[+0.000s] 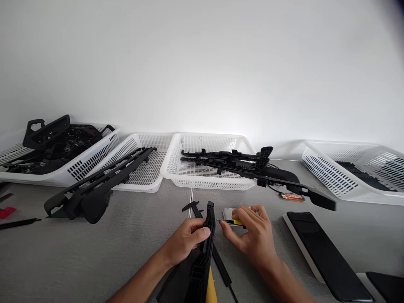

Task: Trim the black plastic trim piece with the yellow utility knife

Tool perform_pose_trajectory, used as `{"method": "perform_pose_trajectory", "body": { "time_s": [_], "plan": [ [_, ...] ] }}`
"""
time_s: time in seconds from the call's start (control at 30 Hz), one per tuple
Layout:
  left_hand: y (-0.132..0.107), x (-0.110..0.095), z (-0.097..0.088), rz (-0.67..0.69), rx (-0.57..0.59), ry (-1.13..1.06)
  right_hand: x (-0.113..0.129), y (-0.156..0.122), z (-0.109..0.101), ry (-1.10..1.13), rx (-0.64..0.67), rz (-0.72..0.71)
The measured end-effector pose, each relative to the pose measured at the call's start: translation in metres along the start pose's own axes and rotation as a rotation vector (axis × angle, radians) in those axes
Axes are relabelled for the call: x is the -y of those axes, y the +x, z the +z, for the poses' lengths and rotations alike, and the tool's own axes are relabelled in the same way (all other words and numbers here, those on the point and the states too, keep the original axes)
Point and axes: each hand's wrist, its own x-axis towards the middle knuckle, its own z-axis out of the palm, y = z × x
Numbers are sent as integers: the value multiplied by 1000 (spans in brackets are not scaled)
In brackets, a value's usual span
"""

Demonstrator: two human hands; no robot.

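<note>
My left hand [186, 239] is closed around the upper end of a long black plastic trim piece [203, 256], which runs down toward the bottom edge of the view. In my right hand [252, 231] is a small yellow-and-black hand tool [237, 221], pinched between thumb and fingers. Its thin metal tip points left and meets the side of the trim piece near the top; whether it is a blade or a driver I cannot tell. Behind the trim piece lies a black caliper [222, 267], partly hidden. A yellow object [211, 288] shows below, mostly covered.
White baskets [214, 183] line the wall, several with black plastic parts [227, 162] in or across them. Long trim pieces [104, 185] overhang the left-centre basket. A white-and-black slab [325, 252] lies at right, an orange packet [292, 197] behind it. Something red [6, 212] is far left.
</note>
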Motion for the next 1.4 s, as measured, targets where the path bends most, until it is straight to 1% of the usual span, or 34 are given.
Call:
{"method": "perform_pose_trajectory", "body": {
  "time_s": [0.13,0.27,0.37,0.5,0.63,1.03,1.27,1.4],
  "plan": [
    [0,0,0,3,15,3,0,0,0,-10,-9,17],
    [1,0,-1,4,-2,14,3,1,-2,16,-29,28],
    [1,1,-1,6,-16,17,7,2,-2,36,-21,12],
    [2,1,-2,19,-20,29,13,1,0,8,-1,-25],
    [1,2,-2,21,-21,32,15,1,2,8,-12,-14],
    [1,0,-1,26,-23,53,17,1,1,-4,2,3],
    [1,-3,0,30,26,51,10,4,-2,-30,-33,48],
    [1,-3,0,36,36,52,8,3,-2,-11,-26,51]
  ]
}}
